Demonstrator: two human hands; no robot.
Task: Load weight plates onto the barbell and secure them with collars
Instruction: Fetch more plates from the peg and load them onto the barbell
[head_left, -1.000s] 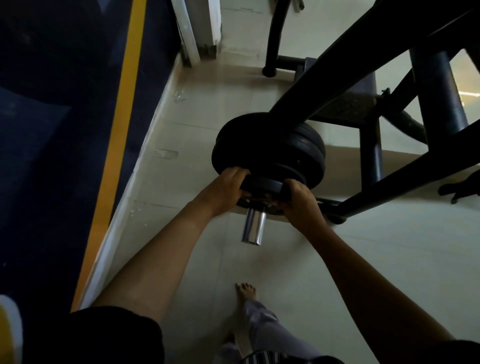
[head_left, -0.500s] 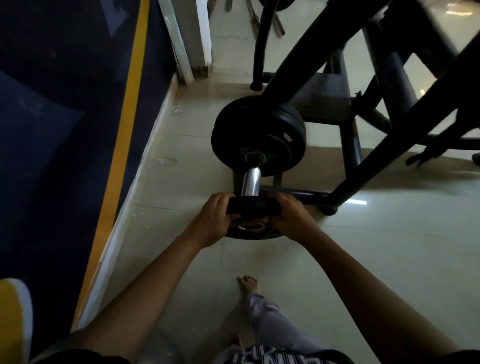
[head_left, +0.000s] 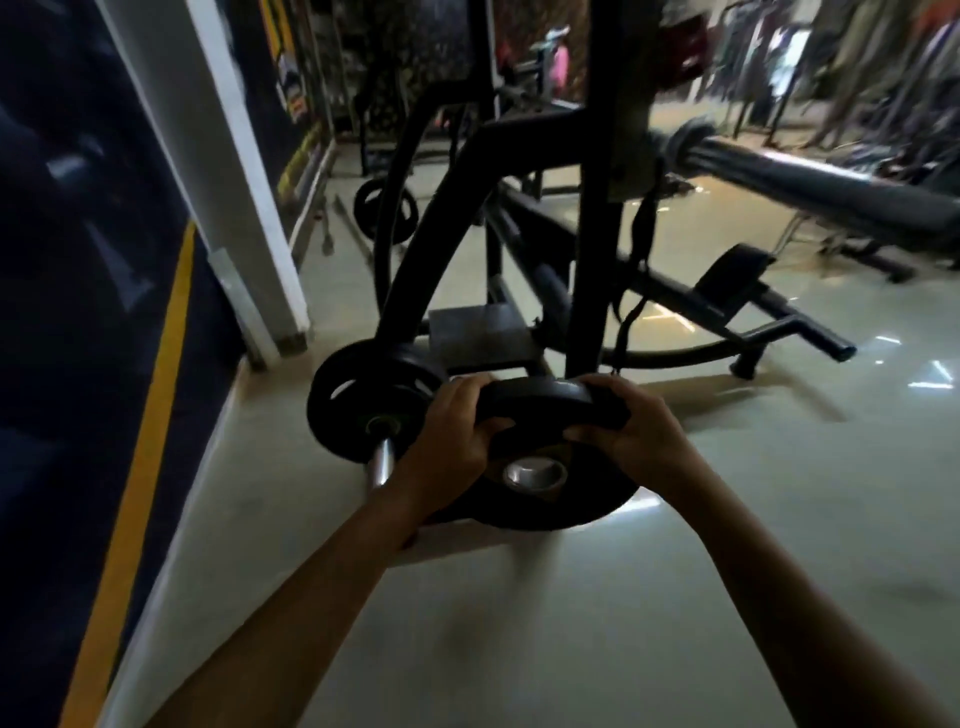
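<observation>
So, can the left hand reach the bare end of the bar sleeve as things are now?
Probably not at once. The left hand grips the weight plate together with the right hand. The bar sleeve is close beside it and uncovered, but the hand must first let go.

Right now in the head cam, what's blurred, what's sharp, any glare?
Head view: dim overall; background racks and the padded bar smear with motion blur; both hands, left and right, and the held plate stay fairly sharp; bright glare streaks on the floor; wide-angle bending at the edges.
</observation>
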